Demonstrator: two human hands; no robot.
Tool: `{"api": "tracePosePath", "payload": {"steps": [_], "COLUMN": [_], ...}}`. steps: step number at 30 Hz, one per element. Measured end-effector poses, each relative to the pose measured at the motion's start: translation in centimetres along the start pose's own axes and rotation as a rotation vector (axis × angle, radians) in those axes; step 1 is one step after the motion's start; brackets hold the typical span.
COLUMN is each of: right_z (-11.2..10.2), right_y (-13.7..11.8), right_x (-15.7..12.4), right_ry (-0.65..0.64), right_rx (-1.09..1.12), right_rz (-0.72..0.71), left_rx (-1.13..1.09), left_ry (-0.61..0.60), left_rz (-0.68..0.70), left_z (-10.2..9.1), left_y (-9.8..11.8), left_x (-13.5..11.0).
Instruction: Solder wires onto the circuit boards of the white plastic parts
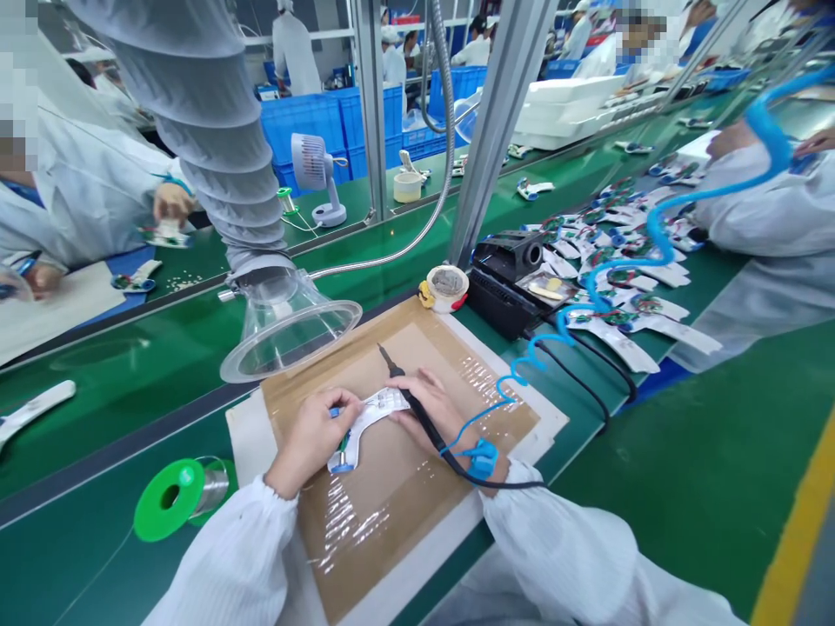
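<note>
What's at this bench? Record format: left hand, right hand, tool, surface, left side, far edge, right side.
left hand: touching the white part; exact grip too small to tell
right hand: holding the tool, also at the part's other end
tool: soldering iron, tip off the part, pointing away from the person
surface: brown board under both hands
left side: green spool of wire
far edge: clear hood; small bowl
right side: heap of similar parts
</note>
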State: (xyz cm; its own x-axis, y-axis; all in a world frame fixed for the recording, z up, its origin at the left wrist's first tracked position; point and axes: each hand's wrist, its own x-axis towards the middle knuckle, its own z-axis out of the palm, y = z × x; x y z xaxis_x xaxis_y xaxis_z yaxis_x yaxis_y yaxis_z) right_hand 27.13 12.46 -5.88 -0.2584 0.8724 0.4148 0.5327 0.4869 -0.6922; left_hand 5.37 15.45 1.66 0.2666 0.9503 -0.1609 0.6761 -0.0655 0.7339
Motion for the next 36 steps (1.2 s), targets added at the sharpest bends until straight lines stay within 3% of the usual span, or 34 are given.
{"api": "tracePosePath", "payload": {"steps": [6, 12, 17, 36], "right_z": [-0.6, -2.3, -2.2, -2.2], "right_y": [-1.2, -4.6, -5.3, -5.6], "right_x": [0.5, -1.1, -2.7, -2.0], "right_ry": [0.088, 0.383, 0.567, 0.444], "right_rx": [0.027, 0.252, 0.264, 0.133], "right_rz": [-0.008, 0.229, 0.327, 0.356], "left_rx": [0.045, 0.025, 0.02, 0.073], "left_ry": [0.023, 0.01, 0.002, 0.02], "left_rz": [0.012, 0.006, -0.006, 0.001], "left_z": [0.5, 0.4, 0.3, 0.6], "left_y": [-0.1, -0.1, 0.1, 0.2], "left_x": [0.2, 0.1, 0.2, 0.2]}}
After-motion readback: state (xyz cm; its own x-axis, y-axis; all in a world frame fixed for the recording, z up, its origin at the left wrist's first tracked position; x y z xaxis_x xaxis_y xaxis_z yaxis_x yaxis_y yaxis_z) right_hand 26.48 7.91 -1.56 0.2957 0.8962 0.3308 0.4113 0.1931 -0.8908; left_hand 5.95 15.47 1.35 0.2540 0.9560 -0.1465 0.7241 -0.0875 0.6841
